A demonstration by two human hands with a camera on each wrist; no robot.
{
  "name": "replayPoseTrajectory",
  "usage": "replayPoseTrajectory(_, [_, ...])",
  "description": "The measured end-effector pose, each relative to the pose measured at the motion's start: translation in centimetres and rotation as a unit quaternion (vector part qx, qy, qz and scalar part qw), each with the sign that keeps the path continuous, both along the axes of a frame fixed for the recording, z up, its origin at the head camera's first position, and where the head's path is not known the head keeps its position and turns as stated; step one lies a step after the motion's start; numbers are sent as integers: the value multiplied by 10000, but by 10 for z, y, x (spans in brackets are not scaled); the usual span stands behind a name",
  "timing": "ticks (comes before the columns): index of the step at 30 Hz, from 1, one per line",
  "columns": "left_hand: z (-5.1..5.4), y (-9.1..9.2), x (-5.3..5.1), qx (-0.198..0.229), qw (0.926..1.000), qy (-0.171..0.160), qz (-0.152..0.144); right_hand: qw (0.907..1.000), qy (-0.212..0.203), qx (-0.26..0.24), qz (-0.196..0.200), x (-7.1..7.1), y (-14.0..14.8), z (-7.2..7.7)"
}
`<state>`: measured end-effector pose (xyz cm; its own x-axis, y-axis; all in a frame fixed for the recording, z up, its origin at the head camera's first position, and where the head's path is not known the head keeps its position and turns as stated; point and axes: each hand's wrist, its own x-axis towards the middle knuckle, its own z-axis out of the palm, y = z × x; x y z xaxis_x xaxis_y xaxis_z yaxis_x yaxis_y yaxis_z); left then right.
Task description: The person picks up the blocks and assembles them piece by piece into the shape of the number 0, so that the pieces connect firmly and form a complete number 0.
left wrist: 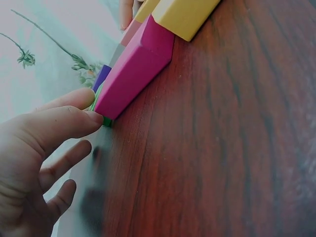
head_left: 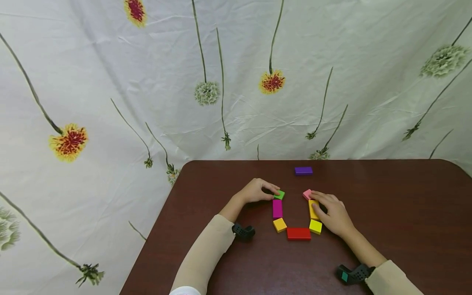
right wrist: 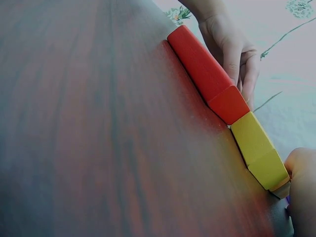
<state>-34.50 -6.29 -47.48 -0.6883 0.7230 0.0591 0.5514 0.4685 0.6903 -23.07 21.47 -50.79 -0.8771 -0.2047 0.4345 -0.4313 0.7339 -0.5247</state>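
Note:
My left hand [head_left: 257, 191] pinches a green block [head_left: 280, 195] between thumb and index finger, at the far end of a magenta block [head_left: 277, 209]. In the left wrist view the green block [left wrist: 107, 121] is mostly hidden behind the magenta one. My right hand [head_left: 334, 213] reaches over the right side, its index fingertip touching a pink block [head_left: 307, 194]. Its thumb lies against a long yellow-orange block [head_left: 313, 209]. Below are a yellow block [head_left: 316, 226], a red block [head_left: 299, 234] and an orange block [head_left: 280, 225], together forming a U shape.
A purple block [head_left: 303, 171] lies apart near the far edge of the dark brown table [head_left: 405, 213]. Behind the table hangs a white cloth [head_left: 236, 123] printed with flowers. Each wrist wears a black band [head_left: 243, 232].

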Motion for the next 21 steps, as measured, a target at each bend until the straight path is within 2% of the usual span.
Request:
replayPoseTrajectory(6, [1, -2, 2, 17, 10000, 82, -37, 10000, 25, -12, 22, 1, 0, 0])
replayPoseTrajectory(11, [2, -4, 8, 124, 9995, 256, 100, 10000, -68, 7, 15, 0, 0, 0])
replayPoseTrajectory(15, [-2, -3, 19, 280, 9973, 631, 247, 9999, -103, 15, 9, 1, 0, 0])
replayPoseTrajectory(19, [-6, -2, 36, 115, 9921, 1172, 432, 9999, -104, 20, -1, 2, 0, 1])
replayPoseTrajectory(21, [-9, -2, 45, -27, 9897, 1330, 532, 10000, -85, 22, 2, 2, 0, 2])
